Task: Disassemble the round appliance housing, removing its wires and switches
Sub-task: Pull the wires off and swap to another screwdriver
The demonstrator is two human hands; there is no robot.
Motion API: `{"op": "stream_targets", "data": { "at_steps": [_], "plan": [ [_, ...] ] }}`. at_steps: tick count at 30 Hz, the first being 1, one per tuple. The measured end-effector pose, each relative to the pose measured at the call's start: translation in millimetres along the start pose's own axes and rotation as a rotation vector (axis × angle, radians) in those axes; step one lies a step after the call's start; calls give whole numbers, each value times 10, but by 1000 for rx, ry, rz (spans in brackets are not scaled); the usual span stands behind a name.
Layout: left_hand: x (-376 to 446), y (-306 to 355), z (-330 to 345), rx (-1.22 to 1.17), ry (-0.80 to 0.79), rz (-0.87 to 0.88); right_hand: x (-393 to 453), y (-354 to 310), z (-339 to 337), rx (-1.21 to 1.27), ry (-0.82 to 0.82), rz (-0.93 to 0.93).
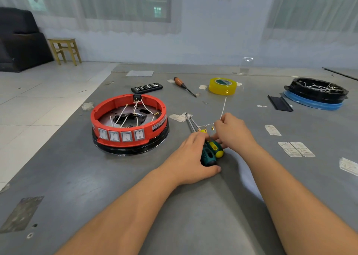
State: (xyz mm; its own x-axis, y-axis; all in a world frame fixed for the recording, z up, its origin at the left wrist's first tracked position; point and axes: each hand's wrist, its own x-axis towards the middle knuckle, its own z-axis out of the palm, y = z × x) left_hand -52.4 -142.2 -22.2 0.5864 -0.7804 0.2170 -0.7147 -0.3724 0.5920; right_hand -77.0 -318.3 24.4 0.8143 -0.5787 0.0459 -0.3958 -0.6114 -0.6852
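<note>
The red housing (129,123) sits near the table's (77,187) left edge, switches (121,135) still in. The left hand (190,158) curls over two screwdrivers (211,152), keeping them handy. The right hand (233,132) pinches a loose wire (223,108), lifting it clear.

Housing (129,117): red ring, black base, four white rocker switches (121,135). Wires (124,115): white. Screwdrivers (211,152): green-and-yellow handles. Tape roll (222,86) at 12 o'clock: yellow. Bench (174,216): grey. Second housing (316,91) at 2 o'clock: black on blue.
</note>
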Motion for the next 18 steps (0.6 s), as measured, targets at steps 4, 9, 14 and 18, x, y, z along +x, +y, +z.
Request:
{"op": "stream_targets", "data": {
  "at_steps": [4,9,14,18],
  "plan": [
    [-24,-5,-24,18,-17,26,18,113,89,220,54,15],
    [60,-24,-45,-265,216,-86,118,294,191,535,95,-14],
    [327,-112,-85,-267,325,-186,286,361,205,649,130,10],
    [572,-144,-42,-125,275,-120,505,399,174,755,118,37]
  ]
}}
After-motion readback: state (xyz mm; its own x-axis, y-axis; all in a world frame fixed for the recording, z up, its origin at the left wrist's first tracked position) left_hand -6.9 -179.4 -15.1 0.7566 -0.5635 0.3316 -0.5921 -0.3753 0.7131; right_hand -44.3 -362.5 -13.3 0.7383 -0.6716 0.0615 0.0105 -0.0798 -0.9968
